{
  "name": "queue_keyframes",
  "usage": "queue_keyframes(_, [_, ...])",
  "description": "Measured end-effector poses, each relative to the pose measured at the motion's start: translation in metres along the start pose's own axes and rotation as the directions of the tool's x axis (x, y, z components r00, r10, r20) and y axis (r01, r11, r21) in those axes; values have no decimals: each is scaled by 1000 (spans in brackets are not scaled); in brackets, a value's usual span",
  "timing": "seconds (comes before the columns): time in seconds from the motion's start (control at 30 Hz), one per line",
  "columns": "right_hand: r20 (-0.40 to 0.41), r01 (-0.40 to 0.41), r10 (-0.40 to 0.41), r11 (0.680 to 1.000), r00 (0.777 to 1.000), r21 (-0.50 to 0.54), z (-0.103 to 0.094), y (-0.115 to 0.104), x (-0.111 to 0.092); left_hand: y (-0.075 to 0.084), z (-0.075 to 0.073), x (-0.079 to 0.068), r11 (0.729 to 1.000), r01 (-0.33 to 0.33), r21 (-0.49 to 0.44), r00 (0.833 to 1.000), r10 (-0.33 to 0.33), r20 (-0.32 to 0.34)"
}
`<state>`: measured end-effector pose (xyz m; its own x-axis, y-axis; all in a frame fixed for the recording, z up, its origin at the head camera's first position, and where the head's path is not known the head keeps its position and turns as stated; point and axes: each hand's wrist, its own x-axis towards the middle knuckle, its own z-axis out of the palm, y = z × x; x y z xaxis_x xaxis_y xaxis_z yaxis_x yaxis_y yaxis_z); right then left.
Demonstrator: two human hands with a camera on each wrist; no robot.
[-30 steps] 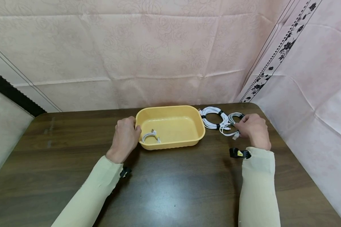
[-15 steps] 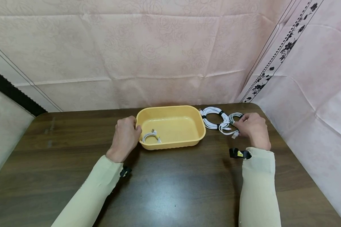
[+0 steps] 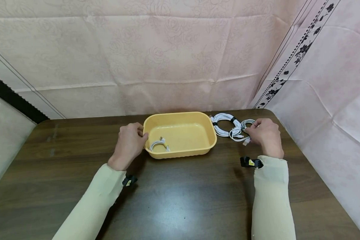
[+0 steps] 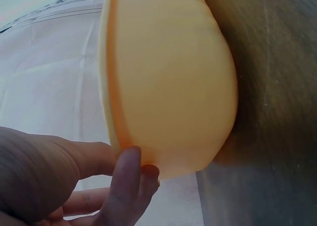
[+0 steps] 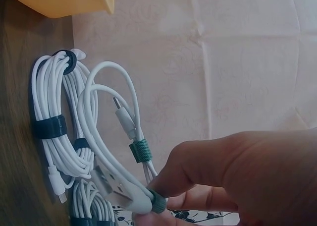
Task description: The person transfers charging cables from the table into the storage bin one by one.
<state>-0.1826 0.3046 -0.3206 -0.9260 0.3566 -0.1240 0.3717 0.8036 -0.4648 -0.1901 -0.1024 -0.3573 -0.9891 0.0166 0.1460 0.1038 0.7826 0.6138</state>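
My left hand [image 3: 127, 143] is at the left end of a yellow plastic basin [image 3: 180, 154]. In the left wrist view its thumb and fingers pinch the basin's rim. Inside the basin's near left corner lies a small coiled white cable [image 3: 158, 142]. On the right, my right hand [image 3: 265, 136] pinches a looped white USB cable [image 5: 126, 174] by a green tie, with the plug hanging beside the fingertips. Close by on the table sit a larger white cable coil [image 5: 62, 117] with black ties and a smaller coil [image 5: 91, 201], partly hidden behind the held cable.
The dark wooden table [image 3: 174, 200] meets a pale floral cloth [image 3: 168, 60] along its back edge. More cloth, with a black flower border, hangs at the right side. The coils lie close against the basin's right end.
My right hand has shifted slightly left with the pinched cable. My left hand has moved a little left at the basin's end, while the basin stays nearly in place.
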Motion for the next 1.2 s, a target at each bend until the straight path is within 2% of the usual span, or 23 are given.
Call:
queue_keyframes(0.47, [-62, 37, -38, 999, 997, -5, 2, -3, -2, 3, -5, -2, 1000, 23, 4, 1000, -23, 0])
queue_keyframes(0.7, [-100, 78, -76, 997, 992, 13, 4, -5, -2, 3, -7, -1, 1000, 6, 5, 1000, -6, -1])
queue_keyframes(1.2, [-84, 73, -69, 996, 994, 50, 7, -10, 0, 3, -8, -1, 1000, 2, -6, 1000, -2, 10])
